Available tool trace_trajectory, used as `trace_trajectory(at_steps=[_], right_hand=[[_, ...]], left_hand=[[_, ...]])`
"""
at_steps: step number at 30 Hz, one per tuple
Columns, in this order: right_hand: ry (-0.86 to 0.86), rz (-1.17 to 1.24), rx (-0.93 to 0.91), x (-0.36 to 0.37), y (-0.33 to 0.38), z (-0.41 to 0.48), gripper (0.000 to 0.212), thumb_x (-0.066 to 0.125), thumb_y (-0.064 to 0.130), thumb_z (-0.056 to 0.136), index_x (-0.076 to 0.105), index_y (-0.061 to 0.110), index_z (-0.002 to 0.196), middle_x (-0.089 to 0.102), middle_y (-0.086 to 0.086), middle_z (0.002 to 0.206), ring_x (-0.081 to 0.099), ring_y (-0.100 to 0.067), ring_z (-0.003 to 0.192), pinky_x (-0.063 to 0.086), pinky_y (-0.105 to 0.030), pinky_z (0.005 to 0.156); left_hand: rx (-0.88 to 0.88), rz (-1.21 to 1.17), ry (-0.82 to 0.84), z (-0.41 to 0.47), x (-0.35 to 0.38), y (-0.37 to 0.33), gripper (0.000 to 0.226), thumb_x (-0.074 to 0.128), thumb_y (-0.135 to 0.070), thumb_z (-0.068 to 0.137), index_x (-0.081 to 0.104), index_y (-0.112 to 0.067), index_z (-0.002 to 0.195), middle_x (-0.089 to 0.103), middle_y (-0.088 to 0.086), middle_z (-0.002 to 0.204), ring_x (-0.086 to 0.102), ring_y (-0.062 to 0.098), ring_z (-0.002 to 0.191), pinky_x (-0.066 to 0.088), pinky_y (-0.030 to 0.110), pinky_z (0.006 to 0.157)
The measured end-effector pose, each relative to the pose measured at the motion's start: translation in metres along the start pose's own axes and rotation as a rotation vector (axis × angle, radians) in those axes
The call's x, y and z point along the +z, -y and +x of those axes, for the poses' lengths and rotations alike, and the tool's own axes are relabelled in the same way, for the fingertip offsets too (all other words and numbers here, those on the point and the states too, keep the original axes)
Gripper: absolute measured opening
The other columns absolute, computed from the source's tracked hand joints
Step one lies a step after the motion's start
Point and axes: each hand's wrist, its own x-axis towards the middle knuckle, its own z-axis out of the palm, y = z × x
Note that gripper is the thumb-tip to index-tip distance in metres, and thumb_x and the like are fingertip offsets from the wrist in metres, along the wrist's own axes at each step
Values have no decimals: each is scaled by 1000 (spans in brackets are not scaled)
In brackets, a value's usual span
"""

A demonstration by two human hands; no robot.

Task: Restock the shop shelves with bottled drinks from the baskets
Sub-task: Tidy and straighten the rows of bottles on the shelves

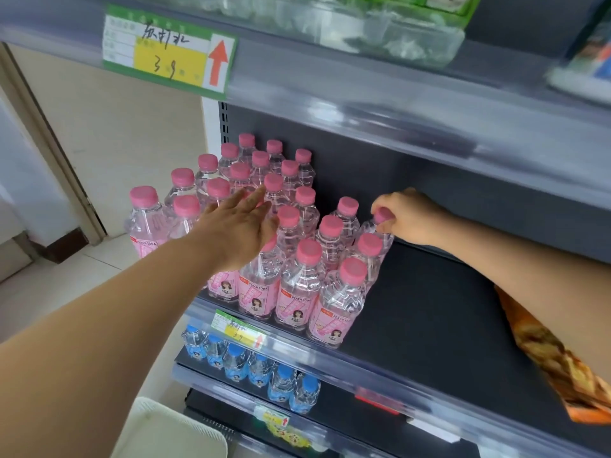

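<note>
Several pink-capped peach soda bottles [299, 285] stand in rows on the left part of the dark middle shelf [439, 312]. My right hand [408, 216] grips the cap and neck of a tilted bottle [380, 226] at the back right of the group. My left hand [241, 226] reaches in flat, fingers straight, over the caps in the middle of the group, touching them. It holds nothing.
Blue-capped bottles [251, 365] line the shelf below. Price tags [168, 51] hang on the shelf rails. Clear packaged goods [380, 31] sit on the top shelf. A white basket corner [172, 431] shows at the bottom left. An orange patterned sleeve [555, 361] hangs at my right arm.
</note>
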Motion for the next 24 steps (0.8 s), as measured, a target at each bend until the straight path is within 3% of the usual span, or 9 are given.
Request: trace_trajectory(at_steps=[6,11,14,16,18,21,24], right_hand=[[67,-7,-47,-5,3,-6,31,68,18,83,62,16,114,63,-8,107,53,-20,86,42,-26,74],[220,13,-21,-21,6,2,48,74,20,79,57,17,124,62,-6,119,55,-16,91,40,-24,77],[62,165,14,-28,16,6,48,66,24,87,51,12,130,56,-7,131,55,-19,109,38,-22,86],[-81,238,-3,-28,32,7,48,56,32,92,47,12,135,49,-6,139,48,-20,124,36,-25,97],[-101,236,-63,-22,52,4,53,49,37,95,40,13,141,38,-5,148,37,-19,134,29,-27,107],[-22,186,-143,-7,75,-1,62,44,44,95,26,16,148,20,-1,156,20,-16,143,17,-29,115],[94,141,-103,10,81,-5,67,37,52,94,17,21,151,7,3,159,4,-17,146,6,-33,117]], left_hand=[[5,2,-4,-1,-2,0,60,2,-48,97,8,-23,151,-9,-4,159,-6,19,147,6,48,119],[1,-9,-1,-1,-2,0,59,4,-48,98,10,-23,151,-9,-4,159,-6,19,147,7,48,119],[-4,-9,-2,-1,-2,0,58,4,-47,99,10,-23,151,-9,-4,159,-6,18,147,7,49,119],[-3,-7,-1,-1,-2,0,58,4,-47,99,10,-23,151,-9,-5,159,-6,18,147,8,50,118],[-2,-6,-3,-2,-2,-1,58,4,-47,99,9,-24,151,-9,-5,159,-6,19,147,8,50,118],[-3,1,-2,-4,-3,-2,57,4,-47,99,9,-24,151,-10,-5,159,-7,19,147,7,49,119],[-3,7,-11,-5,-4,-2,57,3,-47,99,9,-24,151,-9,-4,159,-6,20,147,6,48,119]])
